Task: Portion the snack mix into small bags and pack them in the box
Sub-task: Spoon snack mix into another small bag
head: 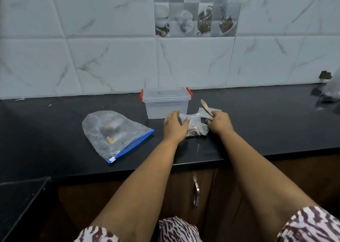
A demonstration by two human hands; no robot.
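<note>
Left of centre in the frame: big zip bag (114,133), nearly emptied, blue seal toward lower right. Centre: left hand (174,126) pinching the small bag's (195,125) left top edge, thumb on front. Behind, closed box (166,102), lid latched. Right of centre: right hand (219,123) curled on the bag's right edge and a wooden spoon (207,107). Mouth stretched sideways between both hands, equally near.

Bare forearms; short sleeves (311,223) white with maroon zebra print.
</note>
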